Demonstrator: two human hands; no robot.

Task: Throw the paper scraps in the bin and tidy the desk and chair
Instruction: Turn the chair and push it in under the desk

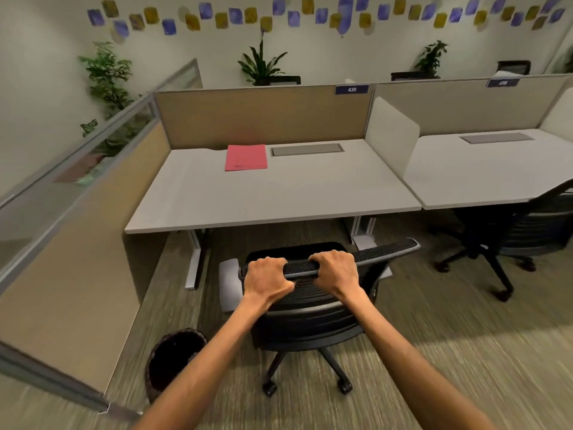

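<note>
left hand (266, 279) + right hand (336, 271): both clenched on chair (310, 308) top | surface (279, 197) straight above, mid-frame | push forward

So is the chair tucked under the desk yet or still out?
Still out. The chair stands on the carpet short of the desk edge, with the left hand and right hand gripping its backrest top.

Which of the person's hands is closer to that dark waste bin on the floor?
The left. The left hand grips the chair's backrest on the side above the bin, which stands on the floor lower left. The right hand grips the same top edge farther right, away from it.
</note>
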